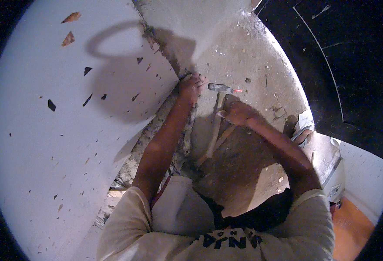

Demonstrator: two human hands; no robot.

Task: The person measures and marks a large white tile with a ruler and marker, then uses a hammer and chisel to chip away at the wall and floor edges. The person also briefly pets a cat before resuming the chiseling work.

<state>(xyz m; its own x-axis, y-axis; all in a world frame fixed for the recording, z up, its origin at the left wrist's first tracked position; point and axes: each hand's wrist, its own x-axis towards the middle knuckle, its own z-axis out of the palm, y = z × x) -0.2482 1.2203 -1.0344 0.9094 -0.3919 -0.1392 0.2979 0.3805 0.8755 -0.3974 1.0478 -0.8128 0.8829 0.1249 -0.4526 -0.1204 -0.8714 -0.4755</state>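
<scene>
My right hand is closed around the upper part of a hammer's wooden handle, just below the head. The hammer has a grey metal head, and its handle points back toward me. A small red thing shows at the right end of the head. My left hand is closed at the foot of the white wall, a short way left of the hammer head. What its fingers hold, if anything, is hidden. Below the left hand, a narrow greyish strip runs beside my forearm.
The white wall on the left bears scattered dark chips and marks. Rough broken rubble lines its base. Brown, dusty floor holds small debris. A wooden stick lies beside the handle. A black panel stands at right, an orange surface below.
</scene>
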